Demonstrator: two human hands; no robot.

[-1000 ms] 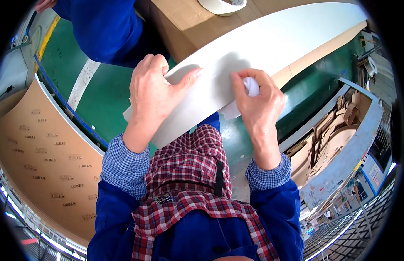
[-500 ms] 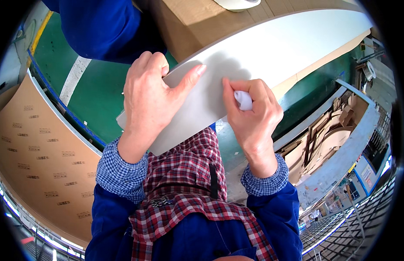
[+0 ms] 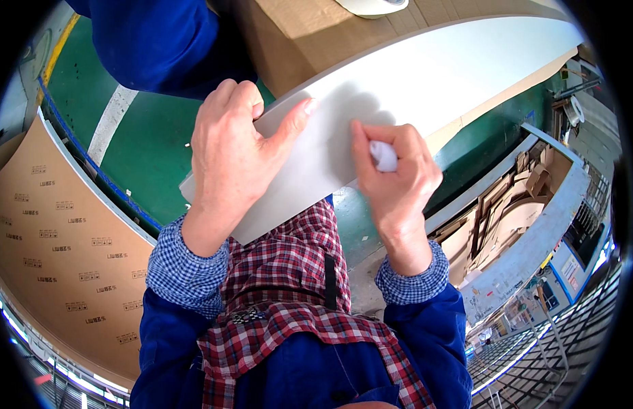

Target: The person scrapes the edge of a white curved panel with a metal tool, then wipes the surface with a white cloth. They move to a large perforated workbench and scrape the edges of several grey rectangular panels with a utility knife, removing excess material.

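Observation:
A long white panel (image 3: 453,68) stretches from in front of my lap toward the upper right. My left hand (image 3: 228,146) grips its far edge near the left end; the thumb lies along the top face and the fingers curl over the edge. A small wad of white cloth (image 3: 383,157) is bunched inside my closed right hand (image 3: 403,180). That hand rests at the panel's near side, thumb and forefinger by its surface, and casts a shadow on it.
Brown cardboard (image 3: 296,41) lies beneath and beyond the panel. A blue-clothed person (image 3: 159,48) is close at the upper left. On the left stands a large brown printed sheet (image 3: 64,252). A bin (image 3: 569,204) of cardboard scraps is at right, above green floor (image 3: 153,143).
Both hands keep their holds, the left on the panel and the right on the cloth. My right hand has turned very slightly; the whole view has shifted a little.

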